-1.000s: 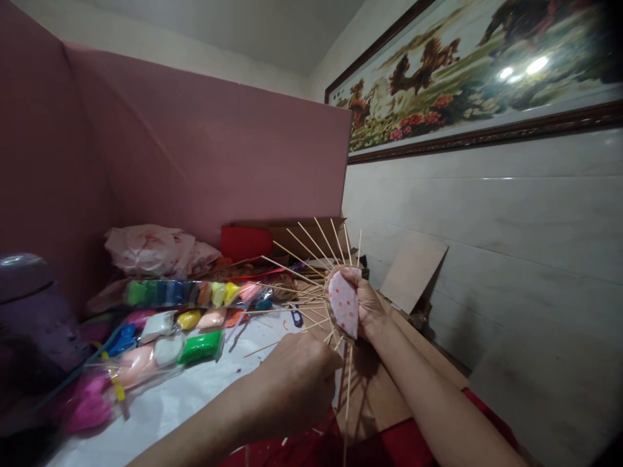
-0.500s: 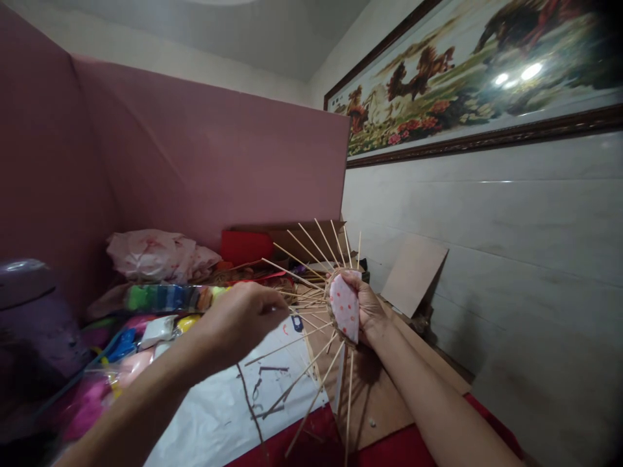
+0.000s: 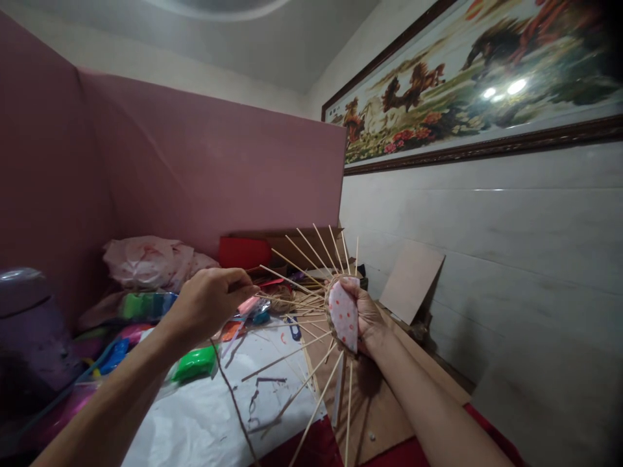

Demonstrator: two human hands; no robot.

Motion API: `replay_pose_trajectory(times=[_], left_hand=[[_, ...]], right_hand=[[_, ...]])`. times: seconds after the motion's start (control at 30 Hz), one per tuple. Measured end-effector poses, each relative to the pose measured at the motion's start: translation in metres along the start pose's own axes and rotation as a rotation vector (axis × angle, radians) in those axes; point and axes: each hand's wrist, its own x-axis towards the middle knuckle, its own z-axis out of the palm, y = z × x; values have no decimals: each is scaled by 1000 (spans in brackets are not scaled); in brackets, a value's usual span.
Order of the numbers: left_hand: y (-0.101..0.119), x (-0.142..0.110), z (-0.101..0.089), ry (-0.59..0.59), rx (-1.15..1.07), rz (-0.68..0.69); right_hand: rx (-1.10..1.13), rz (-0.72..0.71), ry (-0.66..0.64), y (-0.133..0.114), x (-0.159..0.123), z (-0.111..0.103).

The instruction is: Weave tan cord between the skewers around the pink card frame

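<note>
My right hand (image 3: 368, 316) grips a round piece covered in white cloth with red dots (image 3: 343, 316). Brown twine is woven round its edge, and many thin wooden sticks (image 3: 304, 254) fan out from it. To the left, my left hand (image 3: 214, 299) is closed in a pinch near the tips of the left-hand sticks. A brown twine (image 3: 232, 395) hangs down from this hand to the table's front edge. Whether the twine runs from the fingers to the woven rim is too fine to make out.
Beneath lie a white sheet (image 3: 180, 415) and a brown board (image 3: 384, 415). Coloured clay packs (image 3: 195, 364) crowd the left, beside a lilac bottle (image 3: 34, 337). A blue-handled tool (image 3: 293, 329) lies behind the sticks. A board piece (image 3: 413, 279) leans on the wall.
My left hand has moved left and slightly up, away from the woven rim, and the hanging twine has shifted left with it. My right hand keeps its hold on the dotted piece.
</note>
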Motion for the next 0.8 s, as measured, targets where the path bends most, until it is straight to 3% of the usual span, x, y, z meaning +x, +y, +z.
replay_pose_trajectory(times=[0.2, 0.4, 0.6, 0.8], left_hand=[[9, -7, -6, -82, -132, -36], [-16, -3, -4, -251, 32, 13], [-31, 3, 1, -268, 147, 9], [-18, 2, -8, -282, -210, -46]], right_hand=[[0, 58, -35, 0, -2, 0], [-23, 48, -39, 1, 1, -4], [-46, 45, -57, 3, 4, -6], [-42, 69, -66, 2, 0, -3]])
